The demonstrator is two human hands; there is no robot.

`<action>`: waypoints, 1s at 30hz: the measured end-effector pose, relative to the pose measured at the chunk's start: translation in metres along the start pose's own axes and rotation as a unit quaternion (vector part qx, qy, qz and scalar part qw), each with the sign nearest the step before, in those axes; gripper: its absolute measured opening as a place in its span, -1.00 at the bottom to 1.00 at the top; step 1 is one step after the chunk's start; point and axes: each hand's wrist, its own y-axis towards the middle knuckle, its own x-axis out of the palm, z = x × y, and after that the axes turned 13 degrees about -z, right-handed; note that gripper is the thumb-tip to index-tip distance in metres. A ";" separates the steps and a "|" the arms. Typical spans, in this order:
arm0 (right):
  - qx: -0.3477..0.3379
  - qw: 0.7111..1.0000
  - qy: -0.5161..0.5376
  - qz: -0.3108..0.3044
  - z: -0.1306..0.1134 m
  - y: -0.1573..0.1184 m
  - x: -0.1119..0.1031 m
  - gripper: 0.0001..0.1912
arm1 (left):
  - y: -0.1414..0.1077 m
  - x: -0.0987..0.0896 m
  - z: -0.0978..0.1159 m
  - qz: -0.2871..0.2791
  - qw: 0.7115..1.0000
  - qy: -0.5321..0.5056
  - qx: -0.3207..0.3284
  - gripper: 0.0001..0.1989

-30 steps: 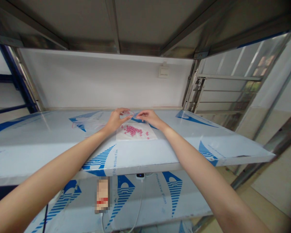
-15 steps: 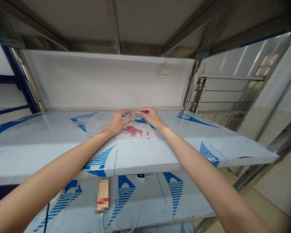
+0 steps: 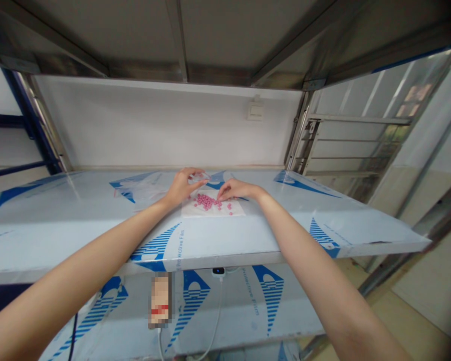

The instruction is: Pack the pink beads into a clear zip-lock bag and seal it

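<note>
ok, from here: left hand [image 3: 182,188] is up off the shelf, thumb and fingers pinched narrow on a thin clear piece [image 3: 206,175], too small to tell what it is. right hand [image 3: 237,190] is low, fingertips [image 3: 221,196] down at the right edge of the pink tablets [image 3: 206,201]; can't tell if it holds one. tablets sit in a loose cluster with a few strays on a white sheet [image 3: 212,211], near the back edge of the film-covered steel shelf [image 3: 60,225], around mid-width. clear plastic bag [image 3: 145,188] lies just left of the sheet, behind the left hand. below the front edge, on the lower shelf: pixelated object [image 3: 160,301], white cable [image 3: 218,311], small device with a blue display [image 3: 218,271]. farther off, back wall [image 3: 154,125] carries a switch plate [image 3: 254,111].
</note>
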 end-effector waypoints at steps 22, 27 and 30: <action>-0.189 0.930 0.101 0.300 -0.031 0.010 0.013 -0.68 | -0.002 0.008 0.012 -0.021 0.999 -0.012 0.032 -0.57; -0.158 0.938 0.050 0.303 -0.032 0.012 0.018 -0.66 | -0.002 0.005 0.012 -0.016 1.000 -0.021 0.014 -0.59; -0.134 0.945 0.028 0.296 -0.032 0.012 0.019 -0.65 | -0.002 0.003 0.009 -0.017 0.999 -0.022 0.016 -0.62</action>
